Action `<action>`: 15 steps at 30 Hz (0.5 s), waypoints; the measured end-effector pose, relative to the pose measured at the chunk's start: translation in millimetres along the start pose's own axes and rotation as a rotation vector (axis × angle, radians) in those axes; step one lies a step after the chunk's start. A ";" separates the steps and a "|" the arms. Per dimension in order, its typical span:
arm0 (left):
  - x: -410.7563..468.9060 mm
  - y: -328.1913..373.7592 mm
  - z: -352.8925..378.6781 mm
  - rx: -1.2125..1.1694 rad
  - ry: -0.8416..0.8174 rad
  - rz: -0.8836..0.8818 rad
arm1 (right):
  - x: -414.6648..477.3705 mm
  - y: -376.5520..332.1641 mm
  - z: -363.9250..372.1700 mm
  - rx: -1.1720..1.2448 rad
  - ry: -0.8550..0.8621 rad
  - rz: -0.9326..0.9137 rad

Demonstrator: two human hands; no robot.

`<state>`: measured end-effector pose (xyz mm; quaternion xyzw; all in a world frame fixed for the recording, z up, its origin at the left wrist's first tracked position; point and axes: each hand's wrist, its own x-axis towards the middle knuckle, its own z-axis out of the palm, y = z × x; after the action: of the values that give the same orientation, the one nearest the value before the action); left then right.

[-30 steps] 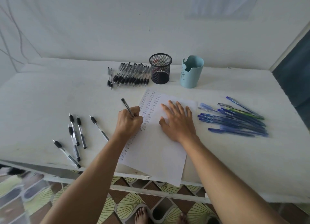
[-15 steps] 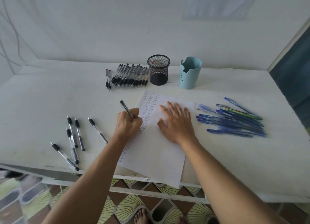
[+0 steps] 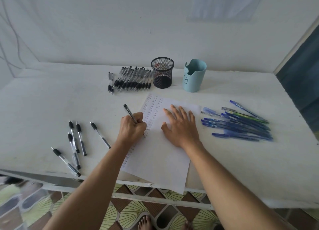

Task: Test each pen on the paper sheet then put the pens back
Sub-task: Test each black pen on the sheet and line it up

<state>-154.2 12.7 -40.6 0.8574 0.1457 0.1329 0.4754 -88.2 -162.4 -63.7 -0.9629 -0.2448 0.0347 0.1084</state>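
Note:
A white paper sheet with columns of small handwritten marks lies in the middle of the white table, its near corner hanging past the front edge. My left hand grips a black pen, tip down on the sheet's left columns. My right hand lies flat on the sheet with fingers spread. Several black pens lie loose to the left. A row of black pens sits at the back. Several blue pens are piled to the right.
A black mesh pen cup and a light blue cup stand at the back of the table. A white wall rises behind. The table's front edge is close to me, with patterned floor and bare feet below.
The left hand has shifted a little down the sheet's written column with the pen. The right hand stays flat on the paper. The view has shifted slightly.

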 end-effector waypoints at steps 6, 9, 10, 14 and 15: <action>-0.6 1.8 1.0 0.005 -0.009 -0.009 | 0.1 -0.6 0.6 0.008 0.007 0.004; -0.8 0.8 1.5 0.011 -0.005 0.001 | 0.5 0.3 1.1 0.011 0.006 0.006; -1.1 0.4 1.6 0.016 -0.005 0.004 | 0.5 0.7 0.9 0.009 0.005 0.004; 4.2 -5.1 -2.3 -0.157 -0.019 -0.081 | 0.9 1.0 -0.3 0.005 -0.002 0.002; 5.8 -5.9 -4.9 -0.230 -0.026 -0.096 | 0.7 0.5 -1.0 0.008 -0.004 0.003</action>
<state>-151.3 21.7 -42.6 0.7909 0.1642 0.1146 0.5782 -87.3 -162.6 -62.9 -0.9627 -0.2436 0.0376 0.1121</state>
